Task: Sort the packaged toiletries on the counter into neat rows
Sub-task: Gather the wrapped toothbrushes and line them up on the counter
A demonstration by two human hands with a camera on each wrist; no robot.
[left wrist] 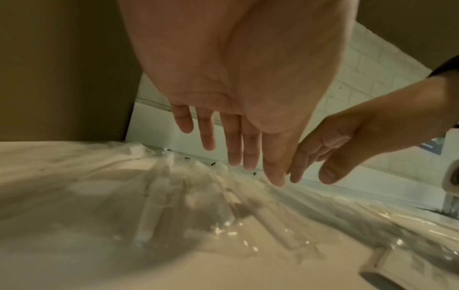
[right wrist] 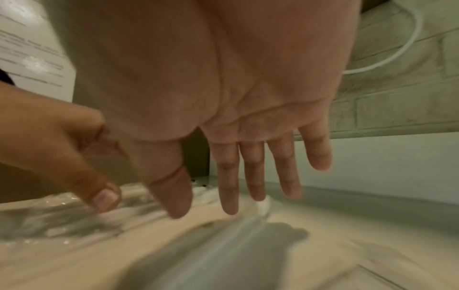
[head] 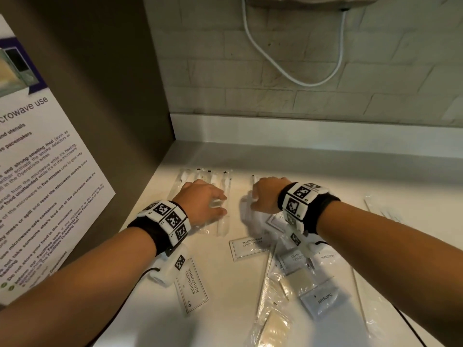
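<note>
Hands [head: 204,200] [head: 266,195] flat above wrapped toothbrushes [head: 223,186]

I see both forearms reaching toward 12 o'clock, palms down. Left hand [head: 203,201] fingers [left wrist: 233,141] straight, spread, gripping nothing. Right hand [head: 266,195] at its 3 o'clock, fingers [right wrist: 253,172] extended, thumb apart.

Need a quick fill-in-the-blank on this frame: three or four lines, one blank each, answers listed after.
1. The sachet lying under the left forearm is printed "____ with Conditioner".
2. The grey sachet near the right forearm is labelled ____.
3. The notice on the side panel gives rules for ____ use.
4. The fingers of the left hand and right hand are ____, holding nothing.

Answers: Shampoo; toothpaste; microwave; straight
</note>
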